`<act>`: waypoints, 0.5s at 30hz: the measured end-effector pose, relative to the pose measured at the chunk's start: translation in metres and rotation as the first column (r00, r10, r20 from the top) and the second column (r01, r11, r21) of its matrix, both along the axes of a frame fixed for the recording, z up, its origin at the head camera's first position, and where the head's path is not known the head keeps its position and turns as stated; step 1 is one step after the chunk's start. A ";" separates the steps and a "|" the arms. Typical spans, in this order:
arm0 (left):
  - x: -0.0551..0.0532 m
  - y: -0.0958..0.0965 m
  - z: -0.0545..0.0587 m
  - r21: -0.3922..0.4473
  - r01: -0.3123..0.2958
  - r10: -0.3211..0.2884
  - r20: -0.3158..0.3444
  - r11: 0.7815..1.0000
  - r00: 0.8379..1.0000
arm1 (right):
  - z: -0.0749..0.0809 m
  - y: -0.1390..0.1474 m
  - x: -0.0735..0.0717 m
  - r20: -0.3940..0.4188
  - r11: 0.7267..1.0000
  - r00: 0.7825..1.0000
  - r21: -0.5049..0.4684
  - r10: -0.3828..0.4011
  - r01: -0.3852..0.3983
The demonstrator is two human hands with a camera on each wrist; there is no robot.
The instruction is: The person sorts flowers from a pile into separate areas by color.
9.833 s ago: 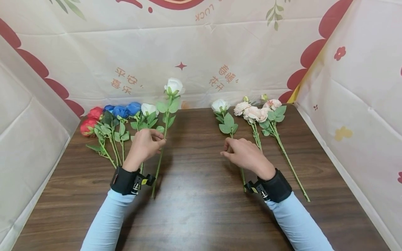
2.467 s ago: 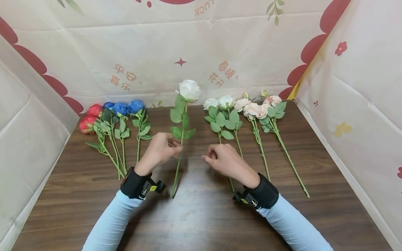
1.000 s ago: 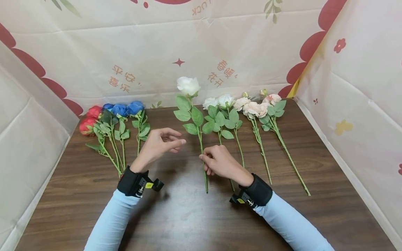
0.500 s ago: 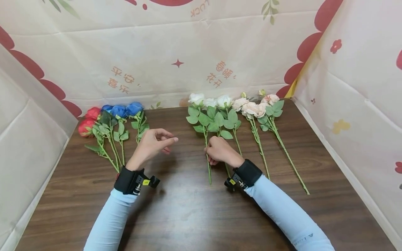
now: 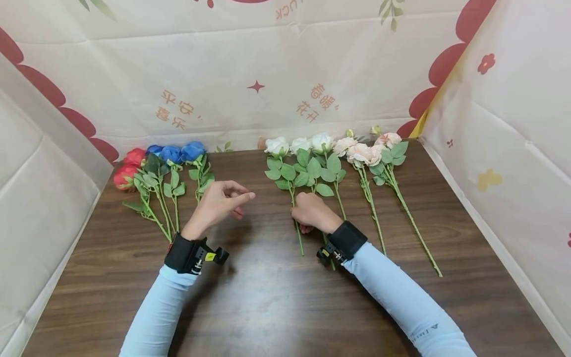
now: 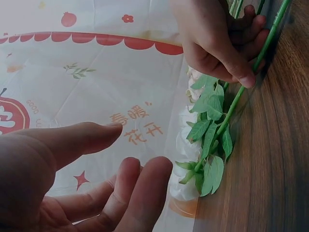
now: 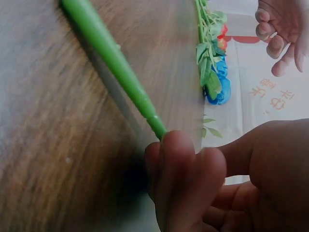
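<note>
My right hand (image 5: 314,213) pinches the green stem of a white rose (image 5: 277,146), the leftmost of three white roses in the head view. The rose lies on the table, its bloom at the back edge. Seen from the right wrist, the bare stem (image 7: 113,63) runs into the fingertips. Beside it lie the middle white rose (image 5: 301,144) and another white rose (image 5: 321,142), their leaves overlapping. My left hand (image 5: 218,203) hovers over the table left of them, fingers loosely bent, holding nothing. In the left wrist view, a gap shows between its thumb and fingers.
Blue flowers (image 5: 171,154) and red flowers (image 5: 126,176) lie at the back left of the wooden table (image 5: 267,307). Pale pink flowers (image 5: 363,153) lie at the back right, stems toward the front. Printed cloth walls (image 5: 250,59) stand behind and at both sides.
The left hand let go of the white rose after the right hand took its stem. The right hand lowered it beside the other two white roses, one of which came from the left group.
</note>
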State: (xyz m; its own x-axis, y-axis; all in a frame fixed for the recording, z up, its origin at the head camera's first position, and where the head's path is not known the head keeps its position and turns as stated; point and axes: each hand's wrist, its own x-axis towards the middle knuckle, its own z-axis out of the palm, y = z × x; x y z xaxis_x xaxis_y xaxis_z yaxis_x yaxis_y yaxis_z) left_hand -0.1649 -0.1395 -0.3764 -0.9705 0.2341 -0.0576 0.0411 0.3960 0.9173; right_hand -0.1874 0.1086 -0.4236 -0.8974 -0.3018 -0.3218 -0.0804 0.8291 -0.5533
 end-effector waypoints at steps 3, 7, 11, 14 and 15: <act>-0.002 0.001 0.000 -0.011 0.004 -0.004 -0.002 1.000 1.000 | 0.001 0.001 0.000 0.002 1.000 1.000 0.008 -0.021 0.021; -0.003 0.003 0.000 -0.007 0.005 -0.005 0.003 1.000 1.000 | 0.002 0.002 0.000 0.006 0.999 0.999 -0.012 -0.039 0.039; -0.004 0.004 -0.001 -0.013 0.001 -0.001 0.000 1.000 1.000 | 0.003 0.003 -0.001 0.026 0.998 0.999 -0.034 -0.043 0.044; -0.002 0.003 -0.003 -0.026 -0.002 0.002 0.008 1.000 1.000 | 0.002 0.005 0.001 0.024 0.998 0.999 -0.051 -0.032 0.033; -0.002 0.003 -0.004 -0.033 -0.001 0.002 0.011 0.999 1.000 | 0.001 0.006 0.002 0.017 0.998 1.000 -0.053 -0.026 0.027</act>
